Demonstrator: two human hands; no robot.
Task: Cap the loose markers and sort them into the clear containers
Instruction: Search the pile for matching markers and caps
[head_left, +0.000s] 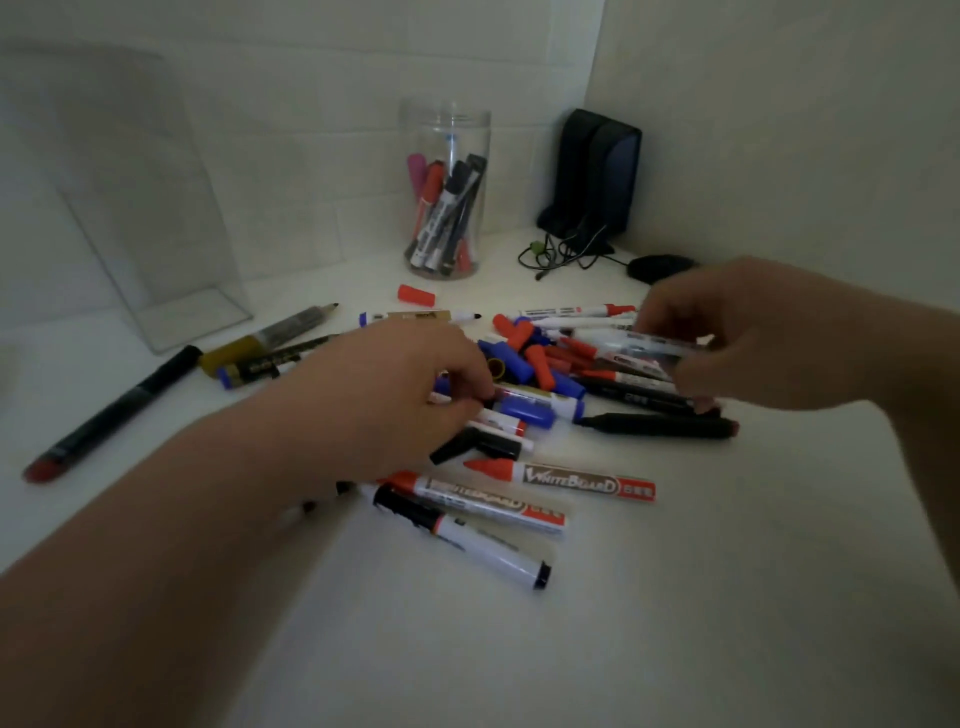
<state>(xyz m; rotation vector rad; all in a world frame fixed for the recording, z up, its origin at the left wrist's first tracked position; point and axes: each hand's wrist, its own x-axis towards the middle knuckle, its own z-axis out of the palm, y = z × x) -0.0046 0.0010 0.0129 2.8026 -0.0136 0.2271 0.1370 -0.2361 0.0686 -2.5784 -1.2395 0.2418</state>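
Note:
A heap of loose markers and caps (540, 364) in red, blue and black lies on the white table (519, 649). My left hand (395, 395) reaches into the heap's left side, its fingertips pinching at a blue-capped marker (524, 408). My right hand (737, 332) hovers over the heap's right side and holds a white-barrelled marker (649, 345), blurred by motion. A clear round jar (444, 192) stands behind the heap with several capped markers inside. Two red whiteboard markers (566, 480) and a black one (467, 535) lie nearest me.
A clear acrylic stand (156, 208) sits at the back left. Dark and gold markers (260, 348) lie to its right, a long black one (114, 410) further left. A lone red cap (415, 295) lies near the jar. A black speaker (597, 171), cables and a mouse (657, 267) fill the back right corner.

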